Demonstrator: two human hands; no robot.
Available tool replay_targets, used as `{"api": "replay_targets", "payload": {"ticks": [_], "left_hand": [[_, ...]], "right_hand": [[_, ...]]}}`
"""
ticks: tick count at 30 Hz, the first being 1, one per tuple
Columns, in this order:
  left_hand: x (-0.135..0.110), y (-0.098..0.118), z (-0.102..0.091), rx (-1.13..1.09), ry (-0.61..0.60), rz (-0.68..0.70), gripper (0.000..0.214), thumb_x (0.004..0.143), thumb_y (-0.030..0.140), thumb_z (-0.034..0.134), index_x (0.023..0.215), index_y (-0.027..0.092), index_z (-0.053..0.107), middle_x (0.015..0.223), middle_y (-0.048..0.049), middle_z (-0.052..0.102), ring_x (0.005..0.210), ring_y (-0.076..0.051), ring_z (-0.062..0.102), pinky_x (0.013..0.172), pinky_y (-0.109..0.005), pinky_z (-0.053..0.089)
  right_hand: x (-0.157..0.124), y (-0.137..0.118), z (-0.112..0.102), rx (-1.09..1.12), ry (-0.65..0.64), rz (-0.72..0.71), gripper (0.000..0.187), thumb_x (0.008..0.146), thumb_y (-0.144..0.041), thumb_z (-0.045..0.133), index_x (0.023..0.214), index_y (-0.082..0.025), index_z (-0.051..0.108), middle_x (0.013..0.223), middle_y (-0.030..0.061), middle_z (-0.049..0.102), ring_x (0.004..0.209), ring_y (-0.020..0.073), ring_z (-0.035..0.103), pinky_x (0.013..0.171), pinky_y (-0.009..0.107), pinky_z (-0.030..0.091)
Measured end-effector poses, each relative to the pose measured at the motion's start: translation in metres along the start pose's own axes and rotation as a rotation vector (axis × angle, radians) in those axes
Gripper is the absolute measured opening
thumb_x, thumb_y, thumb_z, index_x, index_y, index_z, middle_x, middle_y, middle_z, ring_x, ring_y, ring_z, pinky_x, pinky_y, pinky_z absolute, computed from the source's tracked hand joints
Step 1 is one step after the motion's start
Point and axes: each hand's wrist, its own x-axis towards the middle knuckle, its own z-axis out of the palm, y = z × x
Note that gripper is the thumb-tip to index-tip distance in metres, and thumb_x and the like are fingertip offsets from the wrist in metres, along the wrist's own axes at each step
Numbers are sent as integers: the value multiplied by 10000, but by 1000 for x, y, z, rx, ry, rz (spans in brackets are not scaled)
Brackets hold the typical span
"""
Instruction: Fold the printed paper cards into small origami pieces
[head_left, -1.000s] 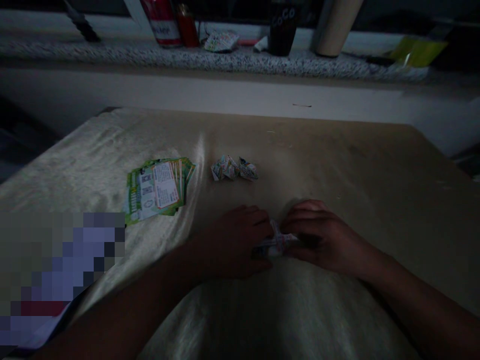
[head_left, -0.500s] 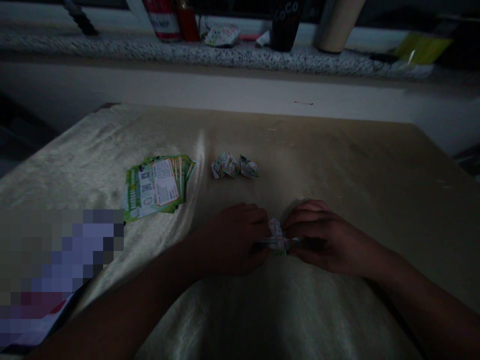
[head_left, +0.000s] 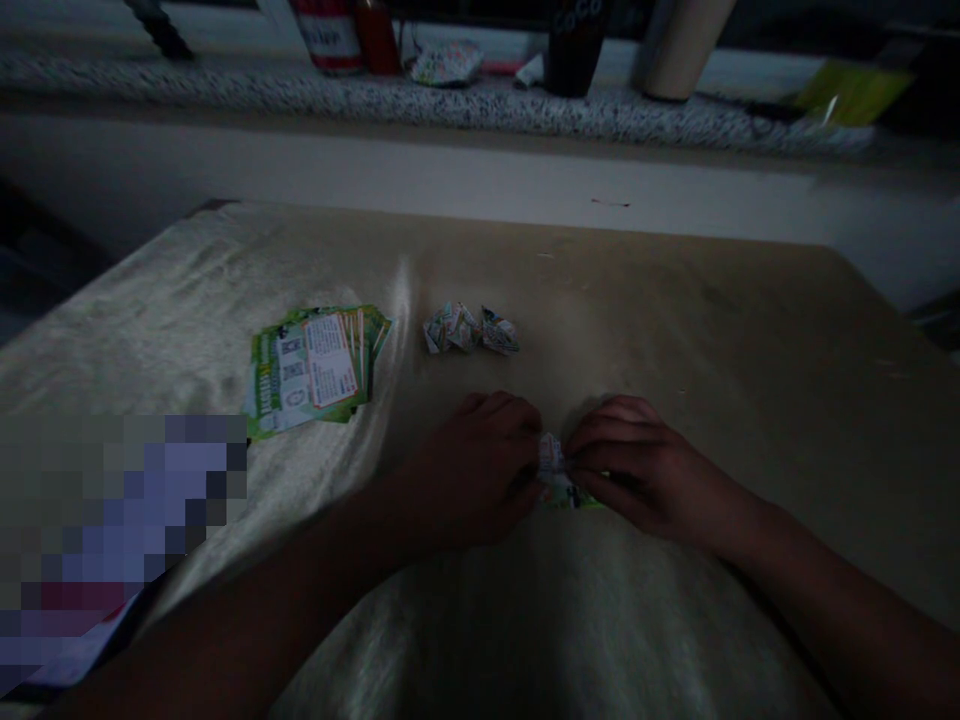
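Observation:
A small printed paper piece (head_left: 556,475), folded, sits on the table between my two hands. My left hand (head_left: 469,470) curls its fingers against the paper's left side. My right hand (head_left: 637,465) pinches its right side with bent fingers. Both hands rest low on the shiny cloth near the table's front. Two folded paper shapes (head_left: 469,330) lie side by side a little farther back. A fanned stack of green printed leaflets (head_left: 315,368) lies to the left of my hands.
The table (head_left: 750,340) is covered by a glossy beige cloth. Behind it runs a speckled stone ledge (head_left: 450,100) holding a red can, a dark cup, a pale cylinder and scraps of paper. A blurred patch covers the lower left corner.
My hands have drawn a little closer together and the paper between them looks more compact. The view has tilted slightly.

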Motion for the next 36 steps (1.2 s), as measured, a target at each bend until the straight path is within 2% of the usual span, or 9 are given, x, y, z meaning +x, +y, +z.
{"api": "replay_targets", "payload": {"ticks": [4,10,26,36], "left_hand": [[-1,2,3,-15,8,-92,148,892,279,646,941,180,745,1310,-128,613,1250,-306,535,1091,-514,387],[-3,7,9,1,1,-203,189,919,293,607,867,169,740,1426,-144,559,1339,-328,485,1134,-554,354],[-2,10,10,3,9,-277,183,900,282,615,804,172,725,1452,-152,555,1351,-340,485,1104,-593,360],[-1,12,16,36,56,-290,256,892,403,658,789,179,726,1449,-145,558,1332,-353,495,1090,-607,363]], "right_hand": [[1,2,4,-3,42,11,56,947,-206,672,931,-211,726,944,24,757,931,195,665,953,419,429],[2,6,7,-7,73,9,54,942,-227,684,920,-238,732,918,13,776,907,199,687,938,414,450],[3,7,11,15,119,36,61,911,-218,722,856,-230,745,878,11,782,884,196,702,923,409,457],[3,5,12,8,122,41,89,908,-209,706,831,-242,735,861,6,766,861,196,698,913,417,467]]}}
